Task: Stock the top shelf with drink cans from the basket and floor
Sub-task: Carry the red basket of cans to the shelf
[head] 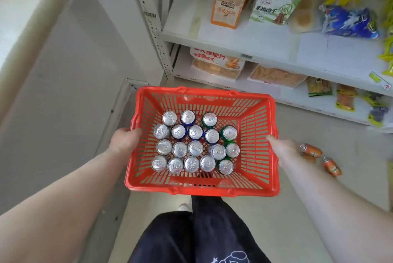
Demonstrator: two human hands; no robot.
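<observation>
- A red basket [253,141] with slatted sides is held up above the floor, in front of a white shelf unit, gripped at both short ends.
- Inside it stand the drink cans [195,148], all upright with silver tops showing, packed in rough rows across the bottom; they crowd toward the left and middle, leaving a bare strip along the right wall.
- Most cans show only silver; a few at the far edge are blue-sided, and the ones down the right side of the group are green.
- The left hand [124,140] is closed over the basket's left rim, thumb on top and fingers hidden underneath.
- The right hand [282,148] lies against the right rim, blurred; the fingers look stretched along the edge, but I cannot tell how firmly they grip.
- On the floor [319,199] just right of the basket lie orange cans [311,150], tipped on their sides, close together.
- The shelves [265,48] beyond hold snack packets [227,7], with more packets on the lower board.
- Dark trousers [187,237] show below the basket's near edge.
</observation>
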